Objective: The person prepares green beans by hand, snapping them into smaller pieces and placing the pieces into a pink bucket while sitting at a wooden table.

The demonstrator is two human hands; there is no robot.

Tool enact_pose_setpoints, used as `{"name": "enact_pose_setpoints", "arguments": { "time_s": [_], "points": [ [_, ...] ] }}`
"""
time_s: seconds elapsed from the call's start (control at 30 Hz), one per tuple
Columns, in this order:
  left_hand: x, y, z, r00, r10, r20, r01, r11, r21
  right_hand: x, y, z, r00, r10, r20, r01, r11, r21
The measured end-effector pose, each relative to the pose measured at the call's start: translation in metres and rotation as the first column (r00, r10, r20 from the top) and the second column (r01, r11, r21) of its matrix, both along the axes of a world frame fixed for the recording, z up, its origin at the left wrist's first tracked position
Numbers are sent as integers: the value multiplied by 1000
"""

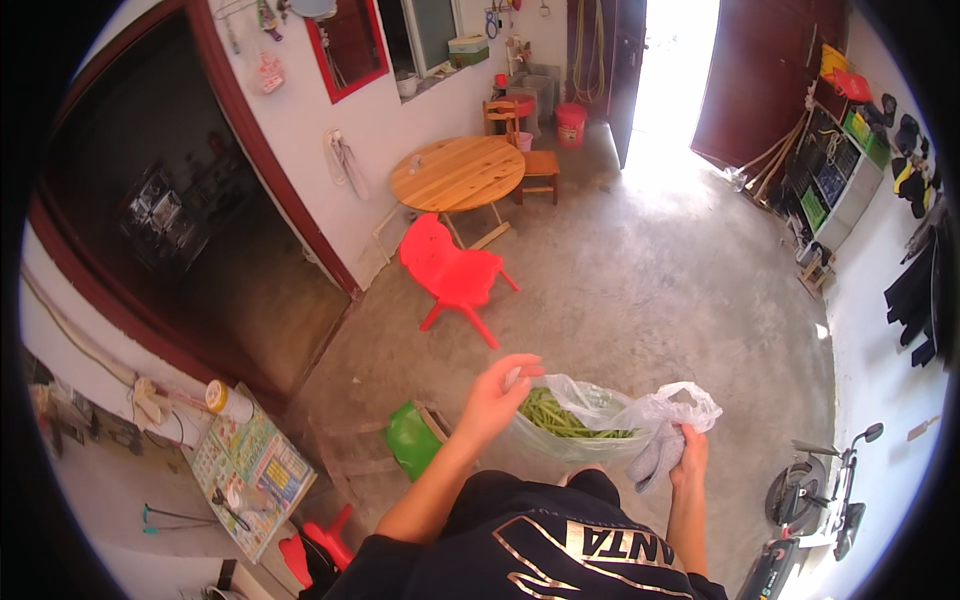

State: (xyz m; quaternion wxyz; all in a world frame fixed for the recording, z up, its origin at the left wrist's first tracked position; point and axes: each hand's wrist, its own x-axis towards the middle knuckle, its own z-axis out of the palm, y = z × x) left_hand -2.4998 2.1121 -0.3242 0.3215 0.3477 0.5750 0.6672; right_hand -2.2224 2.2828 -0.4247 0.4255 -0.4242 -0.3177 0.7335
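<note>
A clear plastic bag (592, 442) hangs between my two hands, with long green vegetable pods or stems (562, 416) inside it. My left hand (499, 397) pinches the bag's edge at the left, between thumb and fingers. At the other side my right hand (690, 454) grips the bag near its bunched handle, together with a grey cloth (656, 457) that hangs down beside the bag. The bag is held in front of my body above the concrete floor, its mouth partly spread.
A red plastic chair (450, 274) stands ahead by a round wooden table (457, 172). Left are a green object (412, 439) and a paper-covered table (255, 465) with scissors (229, 506). A scooter (806, 495) is at the right wall, a crowded shelf (832, 172) beyond.
</note>
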Motion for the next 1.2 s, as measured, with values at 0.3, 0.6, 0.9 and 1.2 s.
{"name": "enact_pose_setpoints", "arguments": {
  "time_s": [0.3, 0.6, 0.9, 1.2],
  "points": [
    [-139, 144, -28, 983, 134, -124, -143, 988, -58, -164, 190, -35, 986, 162, -35, -163, 987, -7],
    [-265, 230, -53, 887, 433, -160, -458, 866, -199, -344, 337, -39, 858, 513, 32, -512, 858, -32],
    [-431, 307, -84, 780, 581, -234, -621, 766, -167, -545, 425, -47, 817, 574, 47, -572, 818, -53],
    [-635, 392, -108, 699, 566, -436, -679, 717, -158, -734, 528, -76, 726, 670, 156, -676, 737, -17]
  ]
}}
